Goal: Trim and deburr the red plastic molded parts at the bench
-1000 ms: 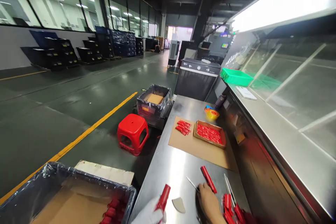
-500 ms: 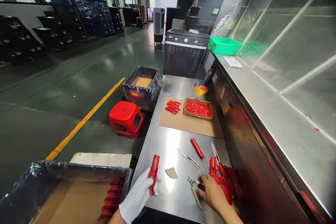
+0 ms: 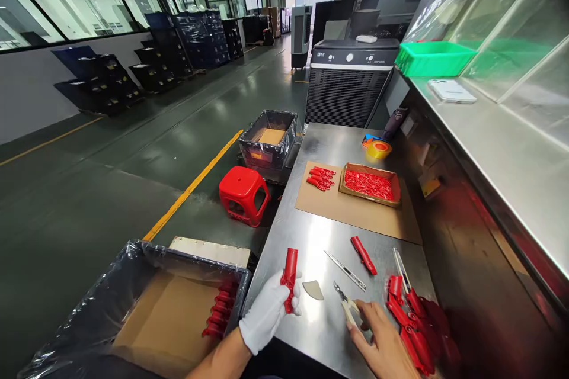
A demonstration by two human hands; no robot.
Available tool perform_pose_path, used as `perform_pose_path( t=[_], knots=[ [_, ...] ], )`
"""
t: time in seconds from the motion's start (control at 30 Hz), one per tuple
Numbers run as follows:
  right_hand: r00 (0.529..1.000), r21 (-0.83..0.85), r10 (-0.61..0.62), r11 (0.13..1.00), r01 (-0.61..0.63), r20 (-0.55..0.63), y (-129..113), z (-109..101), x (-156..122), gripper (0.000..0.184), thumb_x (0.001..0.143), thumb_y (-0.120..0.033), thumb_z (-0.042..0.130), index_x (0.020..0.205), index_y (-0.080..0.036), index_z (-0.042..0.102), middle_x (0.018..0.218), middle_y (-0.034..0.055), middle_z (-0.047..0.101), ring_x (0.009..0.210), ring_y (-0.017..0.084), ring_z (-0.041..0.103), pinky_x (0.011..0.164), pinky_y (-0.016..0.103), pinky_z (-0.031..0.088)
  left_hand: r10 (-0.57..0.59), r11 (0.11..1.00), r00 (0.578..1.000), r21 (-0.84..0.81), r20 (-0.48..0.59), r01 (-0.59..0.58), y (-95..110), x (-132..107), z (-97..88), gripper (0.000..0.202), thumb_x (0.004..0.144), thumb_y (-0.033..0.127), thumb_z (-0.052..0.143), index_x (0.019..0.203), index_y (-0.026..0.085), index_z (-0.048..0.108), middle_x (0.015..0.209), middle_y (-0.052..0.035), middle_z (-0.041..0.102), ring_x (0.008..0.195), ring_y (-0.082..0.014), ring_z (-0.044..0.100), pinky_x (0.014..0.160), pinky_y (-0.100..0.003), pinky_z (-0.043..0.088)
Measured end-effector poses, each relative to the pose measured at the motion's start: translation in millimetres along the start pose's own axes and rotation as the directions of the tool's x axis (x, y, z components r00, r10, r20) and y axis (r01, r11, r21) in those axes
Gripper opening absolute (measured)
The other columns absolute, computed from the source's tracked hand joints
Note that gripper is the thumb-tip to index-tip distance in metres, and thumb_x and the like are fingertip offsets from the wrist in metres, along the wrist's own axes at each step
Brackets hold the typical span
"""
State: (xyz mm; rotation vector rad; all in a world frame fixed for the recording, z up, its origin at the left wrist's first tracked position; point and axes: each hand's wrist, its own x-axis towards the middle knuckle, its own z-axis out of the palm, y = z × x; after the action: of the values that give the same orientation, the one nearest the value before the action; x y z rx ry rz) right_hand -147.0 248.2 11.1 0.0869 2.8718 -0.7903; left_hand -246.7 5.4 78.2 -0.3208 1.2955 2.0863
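Observation:
My left hand [image 3: 268, 311], in a white glove, is closed around a red plastic tubular part [image 3: 290, 272], held upright above the steel table. My bare right hand [image 3: 377, 337] has its thumb and fingers around the cream handles of a pair of nippers [image 3: 345, 302], whose jaws point away from me. Between the hands lies a grey fan-shaped piece [image 3: 313, 290]. Beyond it are a slim metal tool [image 3: 345, 271] and a single red part [image 3: 363, 256]. Several red parts [image 3: 411, 331] are heaped right of my right hand, beside silver tweezers [image 3: 401, 269].
Farther along the table [image 3: 322, 231], a cardboard sheet [image 3: 351, 216] bears several red pieces [image 3: 320, 179] and a tray of small red pieces [image 3: 368, 185]. A plastic-lined bin [image 3: 146, 331] holding red parts stands at lower left. A red stool [image 3: 242, 195] is left of the table.
My right hand has taken hold of the nippers; their handles have come closer together and the jaws have swung round. The left hand keeps its red part. The camera view has turned left.

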Motion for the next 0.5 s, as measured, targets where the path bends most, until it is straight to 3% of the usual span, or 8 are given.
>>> perform_pose_path(
  t=[0.03, 0.1, 0.23, 0.33, 0.5],
  knots=[
    [0.996, 0.075, -0.090, 0.993, 0.090, -0.008, -12.5, -13.7, 1.0, 0.035, 0.097, -0.041, 0.044, 0.125, -0.022, 0.053, 0.109, 0.0064, 0.059, 0.087, 0.016, 0.065, 0.069, 0.024, 0.056, 0.007, 1.000, 1.000, 0.019, -0.004, -0.007, 0.1, -1.3, 0.4, 0.044, 0.070, 0.019, 0.055, 0.113, 0.012, 0.055, 0.082, -0.0022, 0.055, 0.062, -0.0110, 0.049, 0.063, -0.029, 0.041],
    [0.965, 0.070, -0.239, 0.967, 0.247, -0.107, -41.3, -41.7, 3.2, 0.039, 0.093, -0.037, 0.050, 0.130, -0.023, 0.050, 0.113, 0.0064, 0.058, 0.094, 0.017, 0.064, 0.078, 0.027, 0.057, 0.027, 0.998, 1.000, 0.051, -0.009, -0.026, 0.1, -3.4, 0.5, 0.041, 0.069, 0.017, 0.054, 0.109, 0.014, 0.056, 0.085, -0.0030, 0.055, 0.066, -0.0114, 0.050, 0.065, -0.029, 0.040],
    [0.873, -0.171, -0.463, 0.883, 0.437, -0.156, -92.9, -78.5, 8.9, 0.053, 0.083, -0.027, 0.058, 0.134, -0.020, 0.048, 0.108, 0.0087, 0.059, 0.088, 0.021, 0.062, 0.072, 0.032, 0.058, 0.089, 0.989, 0.996, 0.119, -0.030, -0.084, -1.7, -6.7, -2.0, 0.026, 0.071, 0.020, 0.056, 0.097, 0.015, 0.057, 0.085, -0.0043, 0.055, 0.074, -0.0140, 0.050, 0.065, -0.028, 0.038],
    [0.830, -0.311, -0.530, 0.829, 0.465, -0.174, -114.6, -82.1, 14.4, 0.054, 0.075, -0.022, 0.061, 0.128, -0.015, 0.052, 0.104, 0.0104, 0.059, 0.081, 0.023, 0.059, 0.066, 0.035, 0.056, 0.128, 0.980, 0.991, 0.156, -0.044, -0.120, -2.6, -9.6, -4.2, 0.031, 0.073, 0.026, 0.060, 0.102, 0.016, 0.057, 0.091, -0.0060, 0.057, 0.080, -0.0160, 0.050, 0.068, -0.029, 0.039],
    [0.798, -0.416, -0.574, 0.781, 0.466, -0.182, -131.6, -73.1, 21.2, 0.058, 0.064, -0.020, 0.067, 0.121, -0.015, 0.055, 0.097, 0.0078, 0.059, 0.079, 0.023, 0.055, 0.063, 0.034, 0.053, 0.177, 0.959, 0.984, 0.227, -0.017, -0.169, -1.6, -14.8, -7.1, 0.033, 0.077, 0.035, 0.061, 0.104, 0.016, 0.057, 0.098, -0.0081, 0.060, 0.082, -0.0171, 0.049, 0.072, -0.030, 0.039]
  ],
)
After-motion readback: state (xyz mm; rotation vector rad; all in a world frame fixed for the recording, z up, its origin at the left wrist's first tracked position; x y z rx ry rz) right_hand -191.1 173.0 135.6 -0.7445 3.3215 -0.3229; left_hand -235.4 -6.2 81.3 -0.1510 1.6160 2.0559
